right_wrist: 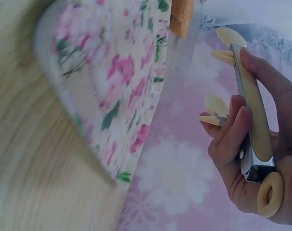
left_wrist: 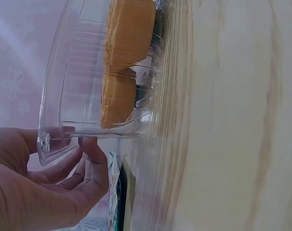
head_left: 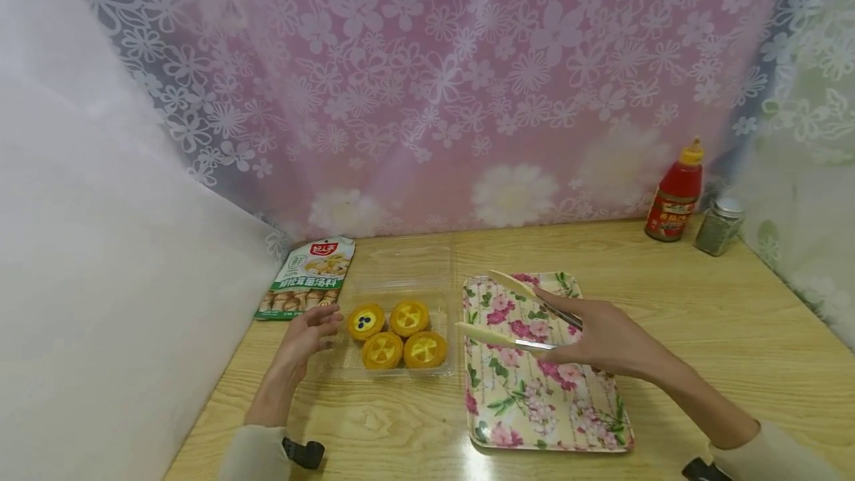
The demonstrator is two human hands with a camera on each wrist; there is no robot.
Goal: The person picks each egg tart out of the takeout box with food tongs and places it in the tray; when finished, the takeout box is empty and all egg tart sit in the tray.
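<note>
A clear plastic box [head_left: 446,318] holds several egg tarts [head_left: 410,317], one of them dotted with dark berries. My left hand [head_left: 306,338] is at the box's left side; in the left wrist view, the thumb and fingers [left_wrist: 94,153] pinch its rim. Over the floral tray [head_left: 534,407], my right hand [head_left: 597,336] grips a pair of tongs [head_left: 490,334]. Their cream-coloured tips are spread apart with nothing between them, pointing left toward the tarts. The right wrist view shows the tongs' cream handle [right_wrist: 255,113] in the palm, with a ring at its end.
A green and white food packet [head_left: 309,277] lies behind the left hand. The box's clear lid [head_left: 404,258] is folded back toward the curtain [head_left: 427,95]. A red sauce bottle [head_left: 675,195] and a small spice jar [head_left: 720,227] stand at the back right of the wooden table [head_left: 708,318].
</note>
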